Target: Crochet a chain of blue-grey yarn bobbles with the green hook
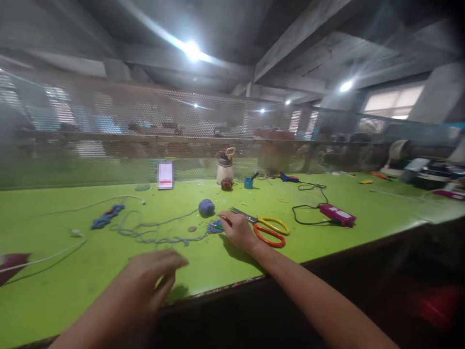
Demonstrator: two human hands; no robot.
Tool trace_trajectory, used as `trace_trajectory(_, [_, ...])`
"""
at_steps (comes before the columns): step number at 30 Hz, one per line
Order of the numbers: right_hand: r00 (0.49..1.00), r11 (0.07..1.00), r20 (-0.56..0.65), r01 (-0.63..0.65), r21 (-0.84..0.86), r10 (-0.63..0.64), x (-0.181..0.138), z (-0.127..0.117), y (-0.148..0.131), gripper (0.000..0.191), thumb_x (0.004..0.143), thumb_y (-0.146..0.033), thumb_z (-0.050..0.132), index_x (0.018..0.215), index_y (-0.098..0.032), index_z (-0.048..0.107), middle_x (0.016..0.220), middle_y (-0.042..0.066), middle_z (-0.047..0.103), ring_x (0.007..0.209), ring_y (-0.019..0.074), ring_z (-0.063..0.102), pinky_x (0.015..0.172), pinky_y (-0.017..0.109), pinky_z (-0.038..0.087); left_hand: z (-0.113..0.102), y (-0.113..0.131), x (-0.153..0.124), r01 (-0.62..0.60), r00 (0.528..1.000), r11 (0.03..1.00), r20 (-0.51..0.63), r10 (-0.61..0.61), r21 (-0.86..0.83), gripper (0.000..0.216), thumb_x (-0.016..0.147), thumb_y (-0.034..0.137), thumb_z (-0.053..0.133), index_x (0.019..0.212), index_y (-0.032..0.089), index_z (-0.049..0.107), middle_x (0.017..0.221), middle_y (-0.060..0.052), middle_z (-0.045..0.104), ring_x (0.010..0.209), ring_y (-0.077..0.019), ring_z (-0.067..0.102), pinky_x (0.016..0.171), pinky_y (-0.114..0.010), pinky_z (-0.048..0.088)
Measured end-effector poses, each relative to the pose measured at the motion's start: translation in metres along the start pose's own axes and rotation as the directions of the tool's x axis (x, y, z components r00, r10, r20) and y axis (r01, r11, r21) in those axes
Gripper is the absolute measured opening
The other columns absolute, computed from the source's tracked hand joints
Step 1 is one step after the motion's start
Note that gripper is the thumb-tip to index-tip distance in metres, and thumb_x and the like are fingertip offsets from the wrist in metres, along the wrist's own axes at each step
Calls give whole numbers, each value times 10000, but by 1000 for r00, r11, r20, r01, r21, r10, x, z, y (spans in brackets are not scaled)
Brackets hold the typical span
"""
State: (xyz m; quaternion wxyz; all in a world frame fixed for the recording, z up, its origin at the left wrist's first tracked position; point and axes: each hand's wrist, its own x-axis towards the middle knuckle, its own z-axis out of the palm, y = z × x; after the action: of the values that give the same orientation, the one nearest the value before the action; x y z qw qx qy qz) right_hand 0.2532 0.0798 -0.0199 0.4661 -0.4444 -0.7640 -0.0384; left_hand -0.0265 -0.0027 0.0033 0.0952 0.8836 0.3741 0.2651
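Observation:
My right hand (238,231) is over the green table, its fingers closed at a small blue crocheted piece (213,227). A slim green-and-silver tool (217,225), apparently a crochet hook, shows at the fingertips, mostly hidden by the hand. My left hand (154,271), smeared by motion, hovers above the table edge with thumb and fingers apart and nothing visible in it. Blue yarn (145,235) runs in loose loops from the piece to a yarn ball (207,207). Just right of my right hand lie scissors (271,230) with yellow and red handles, blades spread.
A braided blue strip (107,216) and white cables (109,199) lie at left. Along the back stand a phone (165,175), a bottle (224,172) and a blue pot (248,182). A glue gun (289,178) and magenta power strip (337,214) are at right.

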Motion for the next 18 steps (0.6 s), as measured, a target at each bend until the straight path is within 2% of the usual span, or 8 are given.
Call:
trace_trajectory(3, [999, 1000, -20, -31, 2, 31, 0, 1, 5, 232, 860, -104, 510, 999, -143, 692, 922, 88, 743, 794, 190, 682, 766, 318, 515, -12, -11, 52, 164, 981, 986, 104, -165, 18, 288, 818, 167, 500, 870, 245, 773, 880, -48, 768, 839, -230, 701, 770, -326, 521])
trace_trajectory(6, [998, 998, -17, -61, -23, 61, 1, 2, 11, 269, 837, -72, 506, 1035, -134, 676, 952, 96, 714, 847, 195, 650, 806, 353, 503, -5, -32, 90, 272, 958, 962, 80, -274, 34, 298, 849, 176, 485, 956, 204, 763, 782, -50, 757, 743, -226, 697, 715, -336, 523])
trace_trajectory(8, [998, 997, 2, -63, -50, 63, 0, 3, 14, 260, 824, -72, 509, 1000, -141, 689, 902, 98, 689, 839, 208, 615, 799, 365, 492, 3, -47, 105, 326, 944, 944, 34, -328, 43, 266, 909, 211, 482, 1002, 172, 729, 857, -67, 743, 811, -218, 685, 780, -361, 525])
trace_trajectory(11, [998, 995, 54, -35, -92, 40, -2, 6, 16, 125, 832, -153, 583, 846, -155, 707, 810, 92, 644, 826, 238, 564, 788, 394, 469, 12, -62, 114, 362, 932, 931, -19, -362, 34, 229, 931, 331, 564, 1058, 164, 654, 1079, -79, 677, 931, -195, 648, 844, -404, 532])
trace_trajectory(13, [995, 994, 103, -5, -108, 16, -3, 8, 16, 61, 803, -216, 668, 774, -176, 704, 789, 83, 632, 830, 249, 544, 784, 400, 457, 15, -69, 115, 384, 921, 923, -73, -383, 1, 249, 930, 349, 570, 1090, 169, 634, 1137, -83, 648, 958, -195, 636, 844, -407, 539])
trace_trajectory(16, [987, 994, 159, 13, -110, 5, -4, 11, 17, 46, 772, -207, 709, 732, -204, 688, 771, 60, 631, 820, 241, 540, 771, 384, 450, 13, -77, 109, 431, 875, 898, -204, -439, -87, 253, 936, 357, 558, 1082, 168, 638, 1082, -76, 666, 905, -185, 646, 814, -390, 544])
trace_trajectory(18, [985, 995, 172, 0, -102, 18, -4, 11, 19, 95, 783, -164, 674, 701, -209, 661, 751, 48, 631, 803, 231, 545, 769, 374, 448, 7, -85, 103, 463, 818, 871, -300, -491, -163, 274, 933, 347, 550, 1106, 153, 637, 938, -53, 694, 787, -169, 658, 760, -370, 544])
